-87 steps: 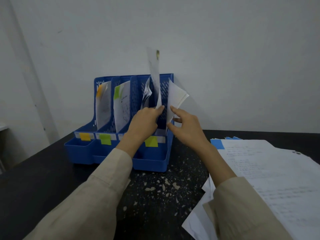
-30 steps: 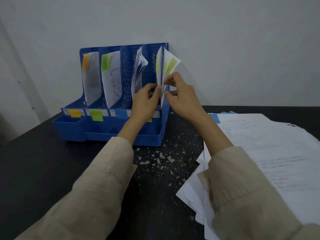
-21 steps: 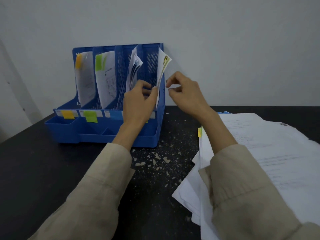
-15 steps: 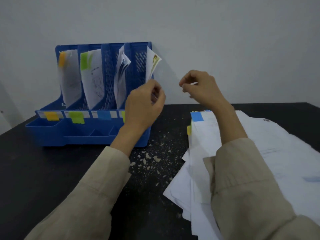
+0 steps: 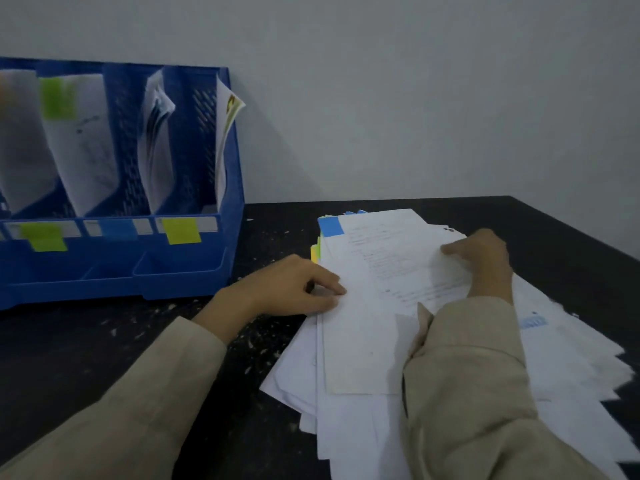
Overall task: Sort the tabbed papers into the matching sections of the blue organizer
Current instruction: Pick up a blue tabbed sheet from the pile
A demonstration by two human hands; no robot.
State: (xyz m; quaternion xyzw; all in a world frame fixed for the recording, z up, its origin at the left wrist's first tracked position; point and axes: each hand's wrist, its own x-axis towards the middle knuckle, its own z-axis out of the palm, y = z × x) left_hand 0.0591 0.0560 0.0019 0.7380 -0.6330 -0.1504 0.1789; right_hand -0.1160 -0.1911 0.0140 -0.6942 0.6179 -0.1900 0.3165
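The blue organizer (image 5: 180,277) stands at the left on the black table, its left end cut off by the frame. Its front carries green (image 5: 45,237), blue (image 5: 119,228) and yellow (image 5: 181,230) labels, and white sheets stand in each section. A loose stack of papers (image 5: 571,358) lies at the right. Its top sheet (image 5: 367,341) has a blue tab (image 5: 330,226); yellow and green tabs (image 5: 314,252) stick out lower down. My left hand (image 5: 291,289) pinches the top sheet's left edge. My right hand (image 5: 483,259) lies on that sheet, fingers spread.
The black table (image 5: 214,393) is sprinkled with small white flecks between the organizer and the stack. A plain grey wall (image 5: 415,98) rises right behind the organizer. The table's right edge runs diagonally past the stack at the far right.
Both hands have left the organizer's rightmost section, where the yellow-tabbed sheet now stands, and dropped to the stack. The view has swung right, pushing the organizer to the left edge.
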